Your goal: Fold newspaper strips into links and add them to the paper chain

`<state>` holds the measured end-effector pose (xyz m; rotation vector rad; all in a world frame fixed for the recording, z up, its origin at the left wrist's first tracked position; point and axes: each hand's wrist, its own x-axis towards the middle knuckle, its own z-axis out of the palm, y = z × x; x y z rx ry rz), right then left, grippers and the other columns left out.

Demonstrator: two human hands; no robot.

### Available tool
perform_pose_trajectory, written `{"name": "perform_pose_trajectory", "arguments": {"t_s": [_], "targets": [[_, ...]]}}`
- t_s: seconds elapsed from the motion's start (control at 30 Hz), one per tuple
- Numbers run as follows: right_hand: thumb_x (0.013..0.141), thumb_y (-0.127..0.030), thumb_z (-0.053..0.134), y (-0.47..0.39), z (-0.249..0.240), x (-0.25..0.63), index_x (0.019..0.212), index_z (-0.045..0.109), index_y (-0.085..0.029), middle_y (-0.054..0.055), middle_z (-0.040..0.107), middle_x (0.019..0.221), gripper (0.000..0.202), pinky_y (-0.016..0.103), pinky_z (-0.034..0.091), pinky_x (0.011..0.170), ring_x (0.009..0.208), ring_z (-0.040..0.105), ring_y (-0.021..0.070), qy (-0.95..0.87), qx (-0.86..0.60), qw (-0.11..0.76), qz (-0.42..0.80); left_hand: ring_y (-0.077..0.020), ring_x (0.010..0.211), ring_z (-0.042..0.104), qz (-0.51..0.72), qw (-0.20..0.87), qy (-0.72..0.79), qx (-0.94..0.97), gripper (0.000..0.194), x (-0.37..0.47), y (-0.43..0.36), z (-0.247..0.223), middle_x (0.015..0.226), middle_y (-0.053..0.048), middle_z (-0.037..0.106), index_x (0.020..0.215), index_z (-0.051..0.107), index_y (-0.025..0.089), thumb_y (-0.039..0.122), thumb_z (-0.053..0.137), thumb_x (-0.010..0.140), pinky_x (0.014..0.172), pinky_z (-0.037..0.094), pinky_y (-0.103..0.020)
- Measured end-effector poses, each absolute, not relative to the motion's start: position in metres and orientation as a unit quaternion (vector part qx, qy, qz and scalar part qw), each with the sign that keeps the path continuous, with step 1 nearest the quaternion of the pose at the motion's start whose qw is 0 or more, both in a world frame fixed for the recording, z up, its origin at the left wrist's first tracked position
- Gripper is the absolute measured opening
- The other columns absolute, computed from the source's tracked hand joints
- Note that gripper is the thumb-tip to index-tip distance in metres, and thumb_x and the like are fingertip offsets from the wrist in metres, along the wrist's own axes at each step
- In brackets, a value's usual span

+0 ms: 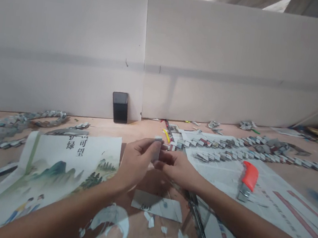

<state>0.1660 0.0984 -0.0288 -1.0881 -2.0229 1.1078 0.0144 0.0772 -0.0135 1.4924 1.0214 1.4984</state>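
Near the middle of the view, my left hand is closed on a small folded paper piece, its thumb pressed along it. My right hand meets it from the right, fingers pinched at the lower right side of the same piece. Just behind my right hand, a zigzag chain of folded paper runs off to the right; whether it joins the held piece cannot be made out. Below my hands lies a printed paper strip with small torn scraps beside it.
A phone leans against the white partition. An illustrated sheet lies left. Right, a red-handled cutter rests on newspaper. More folded chains are at far left. A dark metal bar lies beneath my right forearm.
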Motion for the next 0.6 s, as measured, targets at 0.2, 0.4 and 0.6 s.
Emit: {"name": "perform_pose_trajectory", "arguments": {"t_s": [0.2, 0.4, 0.6], "targets": [[0.065, -0.04, 0.066, 0.092, -0.019, 0.182, 0.078, 0.056, -0.018, 0.008, 0.061, 0.077, 0.028, 0.027, 0.03, 0.052, 0.067, 0.054, 0.0206, -0.846, -0.513, 0.058, 0.132, -0.0135, 0.06, 0.059, 0.572, 0.227, 0.423, 0.664, 0.017, -0.008, 0.09, -0.005, 0.071, -0.002, 0.069, 0.081, 0.072, 0.019, 0.031, 0.06, 0.083, 0.06, 0.047, -0.025], [0.084, -0.033, 0.05, 0.105, 0.004, 0.202, 0.085, 0.054, -0.019, 0.007, 0.066, 0.073, 0.015, 0.027, 0.04, 0.052, 0.063, 0.061, 0.0182, -0.822, -0.472, 0.099, 0.304, -0.0101, 0.055, 0.052, 0.6, 0.269, 0.411, 0.631, 0.017, -0.025, 0.101, 0.011, 0.064, -0.001, 0.062, 0.07, 0.07, 0.018, 0.033, 0.067, 0.078, 0.054, 0.041, -0.022], [0.088, -0.039, 0.047, 0.091, 0.059, 0.232, 0.1, 0.058, -0.022, -0.001, 0.059, 0.057, 0.023, 0.025, 0.039, 0.045, 0.044, 0.053, 0.0126, -0.809, -0.47, 0.266, 0.232, 0.0001, 0.036, 0.031, 0.591, 0.661, 0.257, 0.383, 0.028, -0.026, 0.107, 0.023, 0.057, 0.007, 0.048, 0.081, 0.062, 0.014, 0.037, 0.075, 0.071, 0.035, 0.024, -0.014]]}}
